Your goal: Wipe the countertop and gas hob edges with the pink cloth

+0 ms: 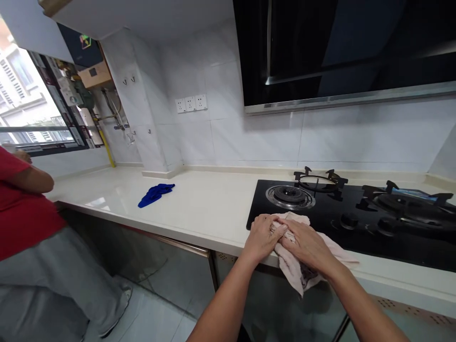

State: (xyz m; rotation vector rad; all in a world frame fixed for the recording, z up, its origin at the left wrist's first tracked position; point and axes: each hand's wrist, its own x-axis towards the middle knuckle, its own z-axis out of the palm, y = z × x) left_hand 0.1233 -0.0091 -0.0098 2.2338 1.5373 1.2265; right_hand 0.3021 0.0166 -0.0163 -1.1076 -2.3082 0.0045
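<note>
A pale pink cloth (294,268) lies bunched over the front left edge of the black gas hob (322,209), one corner hanging below the counter edge. My left hand (262,235) has its fingers curled onto the cloth from the left. From the right, my right hand (302,240) grips the same cloth, its thumb side close to my left fingers. Just behind the hands is the left burner (290,195), bare of its pan support. That black ring-shaped pan support (320,180) rests at the back of the hob.
A blue cloth (156,194) lies on the white countertop (210,199) to the left. A person in a red top (26,204) stands at the far left by the window. Overhead hangs a black range hood (342,57). Two control knobs (349,220) rise near the hob's front.
</note>
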